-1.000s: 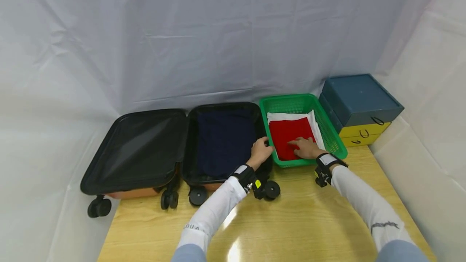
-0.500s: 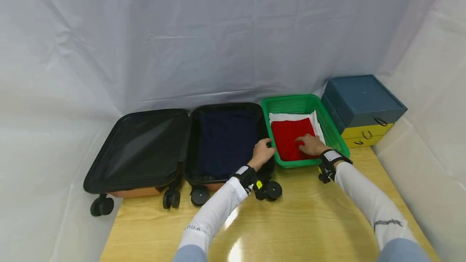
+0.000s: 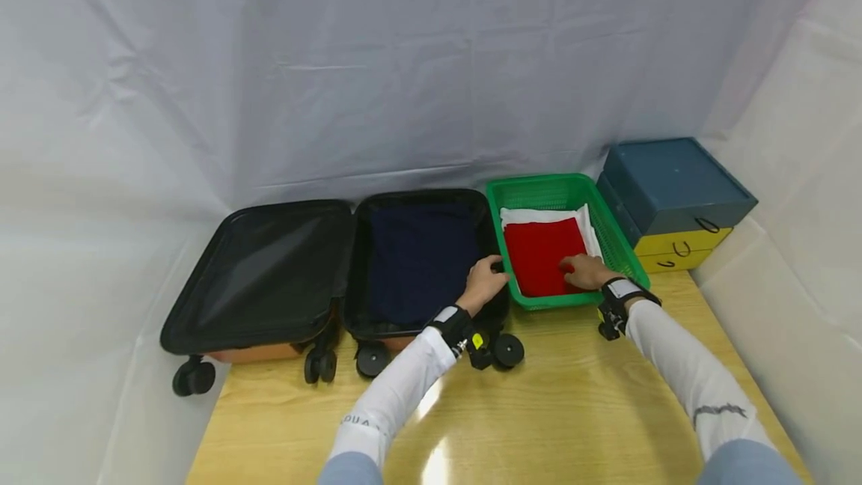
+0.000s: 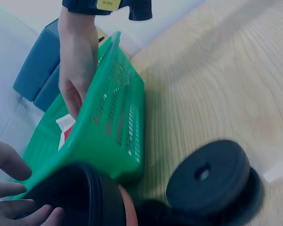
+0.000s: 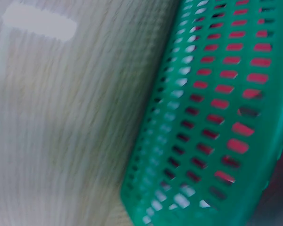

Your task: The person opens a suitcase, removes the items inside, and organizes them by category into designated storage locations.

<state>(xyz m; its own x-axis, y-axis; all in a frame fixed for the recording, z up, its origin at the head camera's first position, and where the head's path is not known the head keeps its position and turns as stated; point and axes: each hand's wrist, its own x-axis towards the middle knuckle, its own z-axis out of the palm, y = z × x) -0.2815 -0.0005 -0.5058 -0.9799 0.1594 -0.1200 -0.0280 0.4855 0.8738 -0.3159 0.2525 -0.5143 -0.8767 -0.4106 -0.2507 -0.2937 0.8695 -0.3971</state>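
My left hand is loosely spread at the boundary between the open suitcase and the green plastic basket. In the left wrist view, the left fingers are apart from the thumb and hold nothing, close over the basket's rim. My right hand reaches down inside the basket, bent fingers at the near right part of a folded red cloth. Whether those fingers pinch the cloth I cannot tell. Under it lies a folded white cloth. The right wrist view shows the basket's slotted side, red cloth behind it.
Folded navy cloth lies in the suitcase's right half; its black lid is spread out at left. Black wheels jut over the wooden table. Blue boxes on yellow ones stand right of the basket.
My right hand has slid rightward over the red cloth toward its near right corner, its fingers drawing in. My left hand stays almost where it was; the view has shifted slightly.
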